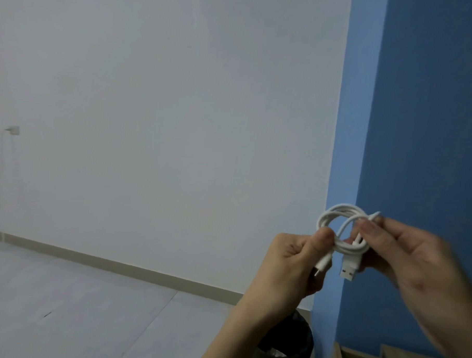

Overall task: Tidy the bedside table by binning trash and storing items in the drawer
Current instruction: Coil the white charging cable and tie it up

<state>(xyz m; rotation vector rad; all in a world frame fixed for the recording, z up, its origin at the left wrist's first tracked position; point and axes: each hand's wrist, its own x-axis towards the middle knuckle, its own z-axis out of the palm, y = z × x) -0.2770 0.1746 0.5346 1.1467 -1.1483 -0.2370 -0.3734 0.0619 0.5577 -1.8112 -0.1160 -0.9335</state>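
Pinching the white cable [353,250], left hand [290,265] and forearm [239,328] half-hide the bin [290,341].

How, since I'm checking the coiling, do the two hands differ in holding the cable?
The left hand clamps the coiled cable under its thumb; the right hand pinches a strand with its fingertips. The left hand looks sharp, the right hand blurred. Both grip the same white cable.

In front of me: plain white wall [165,94], w/ a small white plug [13,130] low on the left. Blue wall [427,106] to the right. Beige skirting [117,265] along btm, pale grey floor [75,307] below.
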